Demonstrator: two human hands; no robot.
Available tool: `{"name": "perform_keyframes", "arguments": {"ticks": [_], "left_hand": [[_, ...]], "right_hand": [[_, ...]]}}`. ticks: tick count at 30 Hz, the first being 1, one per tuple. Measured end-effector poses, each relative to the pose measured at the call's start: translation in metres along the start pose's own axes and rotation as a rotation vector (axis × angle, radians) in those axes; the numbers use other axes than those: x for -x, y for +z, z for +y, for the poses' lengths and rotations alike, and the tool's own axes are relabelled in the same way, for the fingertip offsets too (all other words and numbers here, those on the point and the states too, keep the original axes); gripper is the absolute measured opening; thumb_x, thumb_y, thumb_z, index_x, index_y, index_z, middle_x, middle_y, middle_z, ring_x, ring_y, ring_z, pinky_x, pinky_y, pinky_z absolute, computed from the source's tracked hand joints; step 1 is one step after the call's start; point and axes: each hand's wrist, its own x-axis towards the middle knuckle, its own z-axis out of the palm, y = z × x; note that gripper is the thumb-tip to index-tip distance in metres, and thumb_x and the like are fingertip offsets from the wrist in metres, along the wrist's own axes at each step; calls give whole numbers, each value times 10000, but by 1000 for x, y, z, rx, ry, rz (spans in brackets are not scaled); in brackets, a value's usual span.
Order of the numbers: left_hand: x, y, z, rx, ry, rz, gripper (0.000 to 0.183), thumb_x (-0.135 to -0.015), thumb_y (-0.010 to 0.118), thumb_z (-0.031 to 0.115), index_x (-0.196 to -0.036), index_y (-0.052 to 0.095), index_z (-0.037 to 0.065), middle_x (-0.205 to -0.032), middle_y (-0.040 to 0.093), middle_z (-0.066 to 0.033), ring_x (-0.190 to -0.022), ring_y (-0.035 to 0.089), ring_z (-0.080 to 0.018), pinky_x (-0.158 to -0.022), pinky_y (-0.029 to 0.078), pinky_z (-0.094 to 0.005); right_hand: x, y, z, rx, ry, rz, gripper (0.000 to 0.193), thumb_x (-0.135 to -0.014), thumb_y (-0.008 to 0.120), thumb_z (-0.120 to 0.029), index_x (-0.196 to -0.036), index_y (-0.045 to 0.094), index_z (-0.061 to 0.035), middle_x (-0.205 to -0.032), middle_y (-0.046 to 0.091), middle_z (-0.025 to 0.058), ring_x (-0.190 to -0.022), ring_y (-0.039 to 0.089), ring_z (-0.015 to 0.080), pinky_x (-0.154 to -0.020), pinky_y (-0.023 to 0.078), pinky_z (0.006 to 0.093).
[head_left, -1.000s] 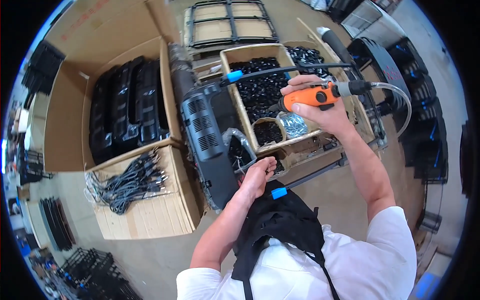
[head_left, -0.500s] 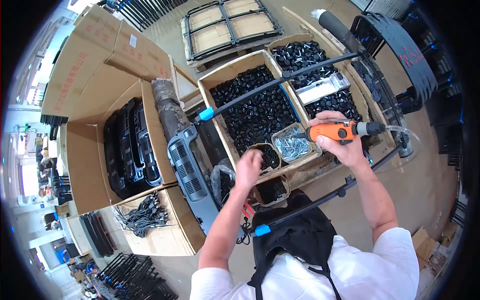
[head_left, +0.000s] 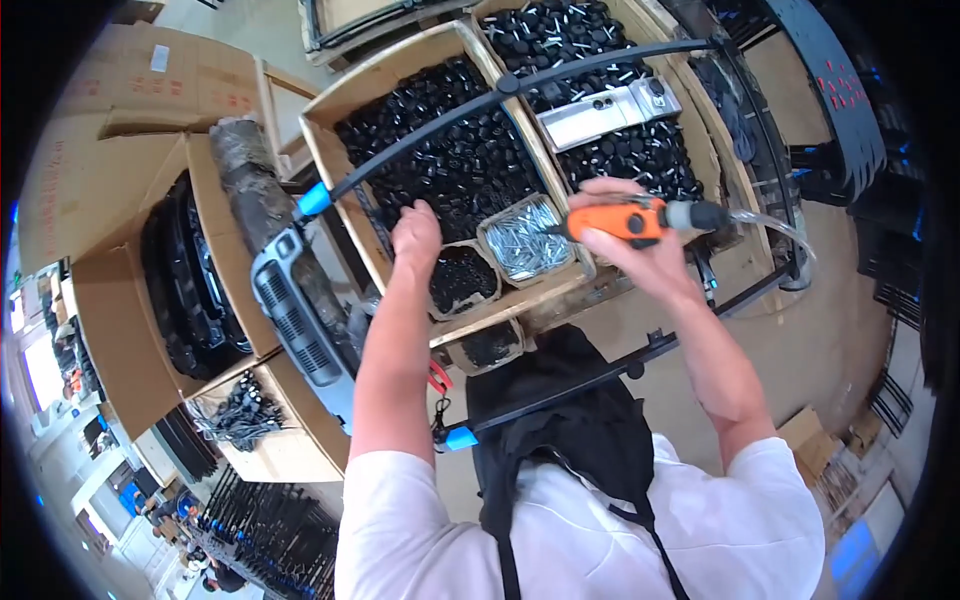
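My left hand (head_left: 416, 236) reaches over a wooden bin (head_left: 318, 140) of small black caps (head_left: 450, 150), its fingers curled together at the pile; whatever they pinch is hidden. In my right hand (head_left: 650, 262) is an orange power screwdriver (head_left: 612, 221) with a clear hose at its back, its tip pointing left. Just below that tip stands a small tub of silver screws (head_left: 525, 240). Beside it, nearer my left wrist, is a tub of small black parts (head_left: 463, 278). A black tubular frame (head_left: 585, 385) with blue ends surrounds my arms.
Right of the caps, another bin holds black knobs with metal studs (head_left: 640, 155) and a silver metal fixture (head_left: 610, 112). To the left stand a grey slotted housing (head_left: 300, 315) and an open carton (head_left: 130, 290) of black parts. Black cables (head_left: 240, 412) lie below the carton.
My left hand has gone from the small tub of black parts up to the black caps. The whole view has shifted, with the bins now farther left and higher. The screwdriver stays in my right hand.
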Motion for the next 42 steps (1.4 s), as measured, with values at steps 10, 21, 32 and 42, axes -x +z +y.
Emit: {"name": "perform_keyframes", "arguments": {"ticks": [10,21,32,42], "left_hand": [[63,-49,-26,1215,-175,-118,318,-1023,647,127,-1305,603,-15,-1158,681,-157,-956,725,-248,-843,608,-373],[245,-83,-48,2494,65,-239,387,-1134,510,302,-1432,543,57,-1172,637,-123,-932,644,-240,-721,552,-335],[331,-36,-16,2336,-360,-86,226,-1107,607,253,-1281,639,111,-940,620,5,-786,588,-103,-653,462,-272],[363,-37,-4,2337,-364,24,259,-1110,602,233,-1332,629,102,-996,676,-12,-821,619,-106,-695,491,-272]], "right_hand": [[-111,101,105,-64,51,43,569,-871,852,-99,-1383,612,-43,-1233,725,97,-1132,682,170,-1036,543,331],[-132,87,118,673,391,-378,300,-952,660,-276,-1032,741,2,-730,730,114,-687,724,286,-700,585,416],[-52,86,177,1296,-215,-555,236,-890,693,-132,-1093,679,-13,-1091,707,228,-1021,713,410,-920,579,508],[-67,79,168,1245,-165,-574,174,-908,571,-79,-973,680,40,-1029,731,299,-997,717,470,-884,570,547]]}}
